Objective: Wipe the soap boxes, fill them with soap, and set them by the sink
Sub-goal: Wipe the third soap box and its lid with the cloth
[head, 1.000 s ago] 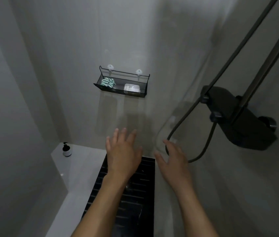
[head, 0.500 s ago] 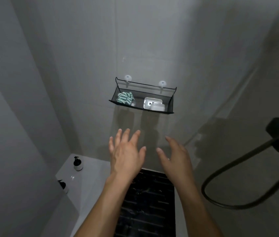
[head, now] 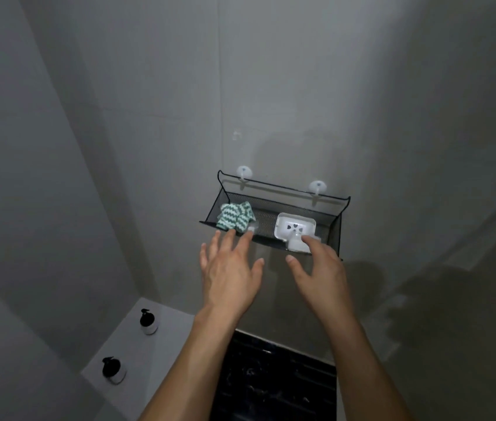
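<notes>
A black mesh wall basket (head: 336, 221) hangs from two white hooks on the grey wall. Inside it, a crumpled green-and-white cloth (head: 235, 218) lies at the left and a white soap box (head: 294, 227) with heart-shaped holes sits at the right, with a second white piece (head: 296, 245) in front of it. My left hand (head: 230, 275) is raised with straight fingers, its tips just below the cloth. My right hand (head: 319, 273) reaches up with relaxed fingers, the fingertips at the white piece by the basket's front edge. Neither hand holds anything.
Two black-and-white pump bottles (head: 148, 322) (head: 113, 369) stand on a pale ledge at the lower left. A black slatted floor panel (head: 274, 381) lies below my arms. Grey walls close in on three sides.
The view has turned left and up, and the shower fitting has left the frame. Both hands have risen toward the basket, which now looks nearer and larger.
</notes>
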Motion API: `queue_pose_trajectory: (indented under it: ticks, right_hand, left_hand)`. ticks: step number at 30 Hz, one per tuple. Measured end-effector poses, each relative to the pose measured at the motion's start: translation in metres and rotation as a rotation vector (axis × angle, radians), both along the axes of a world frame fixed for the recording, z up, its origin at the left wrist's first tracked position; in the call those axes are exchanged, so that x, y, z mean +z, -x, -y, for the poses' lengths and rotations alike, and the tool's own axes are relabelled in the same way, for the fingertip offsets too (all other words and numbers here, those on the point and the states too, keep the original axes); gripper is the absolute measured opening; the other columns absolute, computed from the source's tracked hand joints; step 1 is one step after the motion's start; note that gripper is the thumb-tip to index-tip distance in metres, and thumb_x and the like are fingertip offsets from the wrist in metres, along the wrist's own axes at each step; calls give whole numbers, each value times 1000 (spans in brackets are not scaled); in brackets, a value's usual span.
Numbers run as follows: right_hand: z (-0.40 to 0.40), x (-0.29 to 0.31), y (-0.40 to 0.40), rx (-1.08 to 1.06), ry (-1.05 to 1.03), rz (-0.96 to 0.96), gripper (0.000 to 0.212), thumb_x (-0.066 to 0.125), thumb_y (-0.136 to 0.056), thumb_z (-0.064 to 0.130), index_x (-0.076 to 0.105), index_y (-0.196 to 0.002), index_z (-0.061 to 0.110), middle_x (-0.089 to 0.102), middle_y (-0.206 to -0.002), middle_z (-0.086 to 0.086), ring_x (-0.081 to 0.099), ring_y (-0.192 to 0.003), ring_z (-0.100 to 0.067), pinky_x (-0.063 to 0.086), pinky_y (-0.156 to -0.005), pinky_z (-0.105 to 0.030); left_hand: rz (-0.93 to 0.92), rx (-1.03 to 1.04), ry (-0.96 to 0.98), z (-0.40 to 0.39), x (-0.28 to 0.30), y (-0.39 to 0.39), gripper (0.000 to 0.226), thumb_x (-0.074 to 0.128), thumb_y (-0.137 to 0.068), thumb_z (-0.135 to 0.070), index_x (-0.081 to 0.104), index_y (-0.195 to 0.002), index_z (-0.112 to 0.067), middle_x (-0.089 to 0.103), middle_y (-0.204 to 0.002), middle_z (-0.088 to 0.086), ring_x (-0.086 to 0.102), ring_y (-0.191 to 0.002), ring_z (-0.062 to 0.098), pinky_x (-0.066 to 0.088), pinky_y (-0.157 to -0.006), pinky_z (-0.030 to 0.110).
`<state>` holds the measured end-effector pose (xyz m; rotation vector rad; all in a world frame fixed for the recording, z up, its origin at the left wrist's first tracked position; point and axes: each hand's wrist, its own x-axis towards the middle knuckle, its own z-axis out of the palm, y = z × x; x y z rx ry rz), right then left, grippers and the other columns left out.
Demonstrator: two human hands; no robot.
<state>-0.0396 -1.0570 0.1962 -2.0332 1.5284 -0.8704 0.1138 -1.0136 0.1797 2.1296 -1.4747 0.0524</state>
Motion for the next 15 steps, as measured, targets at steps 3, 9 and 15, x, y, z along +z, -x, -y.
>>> queue_pose_trajectory:
  ticks: [3,9,15]
  right_hand:
    - [34,3,0,-10,-7,8,51,67,-93,29,55,-140,15,57,-136,-11,52,-126,-29,40,-105,-37]
    - [84,-5,-9,-22,-58,10,53,69,-90,25,55,-140,15,57,-136,-11,52,-125,-29,42,-105,-38]
    - [131,-16,-19,-94,-124,-25,53,71,-89,24,56,-139,14,57,-135,-12,54,-124,-29,42,-105,-36]
  left_hand:
    - [-29,7,-4,31,-1,-3,62,55,-92,-46,36,-149,-33,38,-155,3,22,-147,27,13,-120,49]
    - [-52,2,-43,83,-8,-25,60,59,-91,-43,42,-146,-30,42,-151,2,32,-142,25,23,-116,42]
    - [-36,-80,-133,142,-17,-64,61,63,-90,-36,42,-147,-28,39,-153,3,38,-138,26,31,-112,39]
